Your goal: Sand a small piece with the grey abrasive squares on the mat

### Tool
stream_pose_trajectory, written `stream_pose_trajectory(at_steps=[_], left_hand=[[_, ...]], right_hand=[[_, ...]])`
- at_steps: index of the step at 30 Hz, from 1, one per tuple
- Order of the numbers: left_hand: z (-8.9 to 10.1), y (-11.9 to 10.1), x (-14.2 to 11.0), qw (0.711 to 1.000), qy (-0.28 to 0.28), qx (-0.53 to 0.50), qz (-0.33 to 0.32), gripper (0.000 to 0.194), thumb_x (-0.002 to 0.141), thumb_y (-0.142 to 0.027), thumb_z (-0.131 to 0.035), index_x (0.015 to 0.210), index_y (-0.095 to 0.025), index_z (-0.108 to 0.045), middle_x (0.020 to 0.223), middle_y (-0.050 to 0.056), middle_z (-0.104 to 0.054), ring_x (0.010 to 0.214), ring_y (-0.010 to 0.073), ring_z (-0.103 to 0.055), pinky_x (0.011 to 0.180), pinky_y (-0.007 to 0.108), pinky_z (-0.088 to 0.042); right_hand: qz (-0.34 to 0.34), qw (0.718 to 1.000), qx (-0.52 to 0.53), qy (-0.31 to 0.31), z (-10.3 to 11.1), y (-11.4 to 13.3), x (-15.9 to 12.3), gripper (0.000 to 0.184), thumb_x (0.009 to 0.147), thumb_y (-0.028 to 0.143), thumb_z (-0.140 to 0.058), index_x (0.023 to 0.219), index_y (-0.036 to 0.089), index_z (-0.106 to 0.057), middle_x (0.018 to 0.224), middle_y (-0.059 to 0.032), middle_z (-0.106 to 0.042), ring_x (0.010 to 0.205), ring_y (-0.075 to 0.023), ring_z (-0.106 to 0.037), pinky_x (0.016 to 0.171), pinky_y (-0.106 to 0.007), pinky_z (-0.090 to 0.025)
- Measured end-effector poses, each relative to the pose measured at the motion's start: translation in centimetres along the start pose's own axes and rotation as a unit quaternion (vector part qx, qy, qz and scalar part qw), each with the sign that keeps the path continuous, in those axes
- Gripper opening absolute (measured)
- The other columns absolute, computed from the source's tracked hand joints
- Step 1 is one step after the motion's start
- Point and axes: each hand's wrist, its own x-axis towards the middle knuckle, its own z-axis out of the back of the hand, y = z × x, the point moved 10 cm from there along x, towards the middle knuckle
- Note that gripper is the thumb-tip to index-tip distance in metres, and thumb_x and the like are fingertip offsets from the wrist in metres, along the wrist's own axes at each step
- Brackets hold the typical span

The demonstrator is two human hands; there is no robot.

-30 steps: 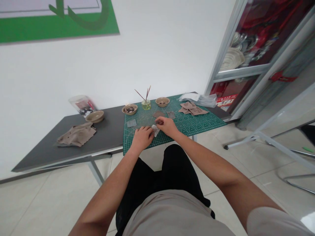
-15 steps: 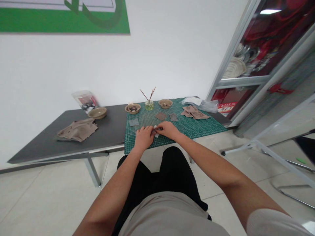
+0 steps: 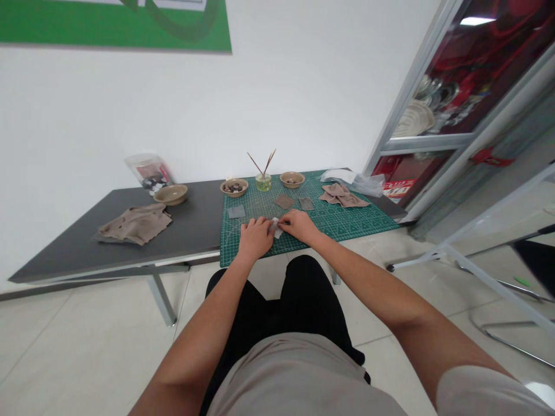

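Note:
My left hand (image 3: 255, 238) rests on the green cutting mat (image 3: 347, 225), fingers bent and closed at the left edge of a small white piece of paper or cloth (image 3: 276, 233). My right hand (image 3: 300, 227) meets it from the right, thumb and fingertips pinched over the white piece. Something small and dark shows at those fingertips; its kind is too small to tell. Just beyond the hands lie a brown sanding-pad-like piece (image 3: 284, 201), a grey square (image 3: 306, 204) and a pale grey square (image 3: 236, 212).
Along the mat's back stand a bowl of pebble-like pieces (image 3: 235, 187), a glass jar (image 3: 263, 182) with thin sticks and another bowl (image 3: 292, 179). A brown cloth (image 3: 342, 196) and plastic bag (image 3: 359, 181) lie right; a cloth (image 3: 135, 224), bowl (image 3: 170, 195) and clear tub (image 3: 150, 173) left.
My right hand has come down to the white piece, its fingertips meeting the left hand's half a second ago, and now sits slightly apart to the right. The camera has shifted a little.

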Motion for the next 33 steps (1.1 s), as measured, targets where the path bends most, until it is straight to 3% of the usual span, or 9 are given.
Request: stream_pose_trajectory(at_steps=[6,14,20,25,33], left_hand=[[0.0,0.1,0.1,1.000,0.001,0.003,0.002,0.033,0.097,-0.033,-0.046,0.123,-0.027,-0.067,0.126,0.010,-0.066,0.110,0.0329,-0.054,0.090,0.050,-0.038],[0.0,0.0,-0.2,0.999,0.016,0.030,0.017,0.035,0.098,-0.036,-0.044,0.125,-0.027,-0.064,0.130,0.010,-0.064,0.113,0.0320,-0.053,0.090,0.049,-0.038],[0.3,-0.4,-0.5,0.997,0.034,0.066,0.024,0.037,0.100,-0.035,-0.038,0.128,-0.026,-0.060,0.129,0.008,-0.064,0.114,0.0295,-0.052,0.092,0.047,-0.038],[0.2,-0.4,-0.4,0.997,0.036,0.069,0.024,0.037,0.101,-0.036,-0.037,0.127,-0.028,-0.061,0.134,0.008,-0.062,0.115,0.0301,-0.051,0.093,0.048,-0.037],[0.1,-0.7,-0.3,0.997,0.036,0.062,0.022,0.036,0.099,-0.032,-0.038,0.126,-0.025,-0.061,0.143,0.007,-0.057,0.116,0.0308,-0.051,0.092,0.050,-0.038]], right_hand=[[0.017,1.000,0.020,0.017,-0.1,0.4,-0.8,0.006,0.084,0.020,-0.071,0.083,0.020,-0.077,0.086,-0.0045,-0.076,0.090,-0.0200,-0.065,0.081,-0.029,-0.044],[-0.056,0.997,-0.051,0.026,0.7,-0.4,-1.1,0.019,0.093,0.033,-0.066,0.095,0.018,-0.078,0.094,-0.0091,-0.071,0.090,-0.0202,-0.064,0.080,-0.029,-0.042],[-0.033,0.995,-0.088,0.039,-0.5,0.5,-0.5,0.021,0.096,0.026,-0.060,0.097,0.015,-0.078,0.096,-0.0102,-0.075,0.099,-0.0219,-0.062,0.087,-0.031,-0.042],[0.002,0.997,-0.054,0.047,-0.6,0.9,-1.0,0.019,0.093,0.021,-0.060,0.092,0.019,-0.080,0.095,-0.0070,-0.076,0.097,-0.0205,-0.064,0.087,-0.029,-0.043],[-0.028,0.997,-0.052,0.044,-0.3,0.1,-0.3,0.018,0.091,0.019,-0.061,0.092,0.015,-0.079,0.093,-0.0087,-0.076,0.094,-0.0213,-0.064,0.083,-0.030,-0.043]])
